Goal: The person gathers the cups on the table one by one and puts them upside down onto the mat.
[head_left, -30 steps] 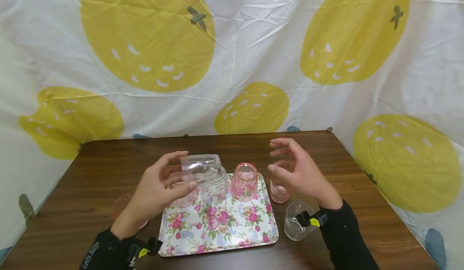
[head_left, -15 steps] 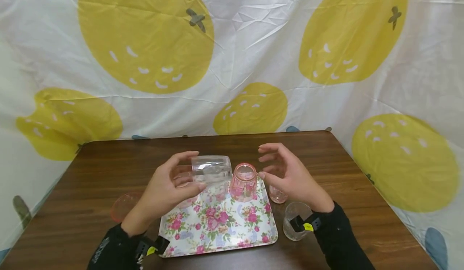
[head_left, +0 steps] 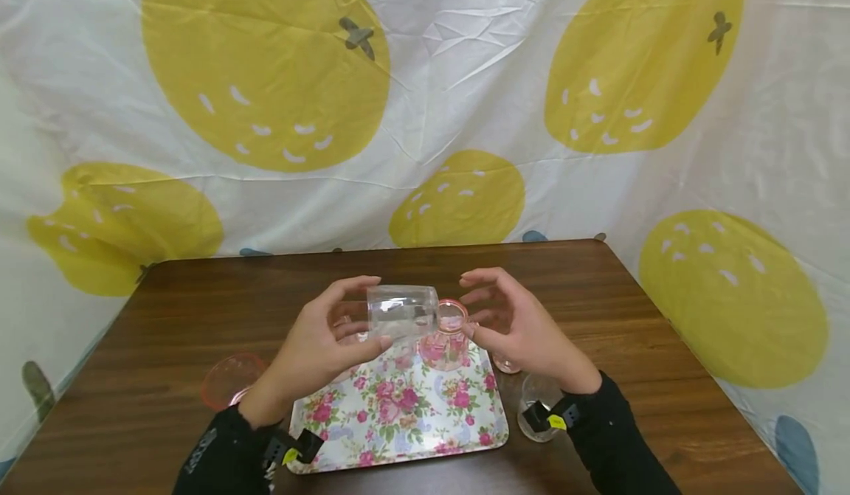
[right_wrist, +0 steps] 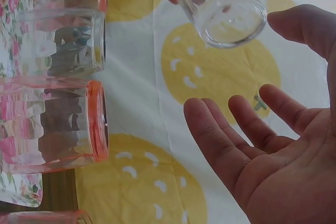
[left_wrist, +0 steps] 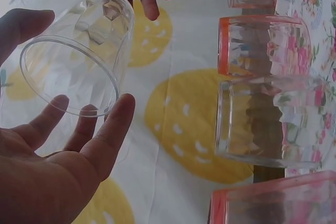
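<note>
A clear glass tumbler point(head_left: 401, 312) lies sideways in the air above the back of the floral tray point(head_left: 398, 436). My left hand point(head_left: 315, 344) holds it near the rim, thumb on one side and fingers on the other. In the left wrist view its open mouth faces that palm. Facing its base is my right hand point(head_left: 531, 333), fingers loosely bent and apart from the glass. Upside down on the tray stand a pink tumbler point(head_left: 443, 347), a clear tumbler point(left_wrist: 273, 121) and another pink tumbler point(left_wrist: 278, 203), partly hidden in the head view.
On the brown table point(head_left: 133, 377), a pink glass point(head_left: 232, 377) stands left of the tray, partly behind my left wrist. Right of the tray are a pink glass point(head_left: 506, 362) and a clear glass point(head_left: 536, 425), both partly covered by my right arm. A lemon-print cloth point(head_left: 425, 111) hangs behind.
My left hand has carried the clear tumbler rightward, in front of the pink one on the tray. My right hand has moved left, closer to the tumbler's base.
</note>
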The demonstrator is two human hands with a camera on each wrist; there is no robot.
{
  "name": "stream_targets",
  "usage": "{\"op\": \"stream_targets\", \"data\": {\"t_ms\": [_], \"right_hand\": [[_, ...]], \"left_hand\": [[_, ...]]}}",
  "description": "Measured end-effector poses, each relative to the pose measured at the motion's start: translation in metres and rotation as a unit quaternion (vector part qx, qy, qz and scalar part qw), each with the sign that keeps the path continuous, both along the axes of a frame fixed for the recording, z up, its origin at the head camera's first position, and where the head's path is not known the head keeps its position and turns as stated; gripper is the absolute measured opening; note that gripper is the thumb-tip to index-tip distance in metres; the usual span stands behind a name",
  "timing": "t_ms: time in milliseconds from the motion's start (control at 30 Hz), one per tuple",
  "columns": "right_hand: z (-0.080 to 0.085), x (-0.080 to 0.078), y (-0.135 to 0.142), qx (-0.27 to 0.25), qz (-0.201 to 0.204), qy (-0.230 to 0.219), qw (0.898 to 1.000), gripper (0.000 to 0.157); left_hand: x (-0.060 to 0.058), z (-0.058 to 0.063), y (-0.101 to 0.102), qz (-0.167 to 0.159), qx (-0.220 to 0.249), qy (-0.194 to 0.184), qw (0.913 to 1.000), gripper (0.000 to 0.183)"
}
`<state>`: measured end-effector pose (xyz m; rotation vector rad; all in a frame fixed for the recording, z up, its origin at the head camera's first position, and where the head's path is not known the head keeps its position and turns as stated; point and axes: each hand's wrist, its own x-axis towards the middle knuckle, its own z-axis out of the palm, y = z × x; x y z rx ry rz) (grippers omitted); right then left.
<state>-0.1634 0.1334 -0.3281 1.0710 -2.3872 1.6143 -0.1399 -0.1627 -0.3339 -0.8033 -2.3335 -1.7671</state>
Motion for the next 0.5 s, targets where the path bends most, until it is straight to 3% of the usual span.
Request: {"op": "stream_targets", "data": {"t_ms": [500], "right_hand": [[0.002,0.003,-0.002,0.001,0.023,0.014,1.000,0.059]], "left_hand": [[-0.002,0.000,0.023,-0.023,0.019,-0.015,0.9994,0.072]]}}
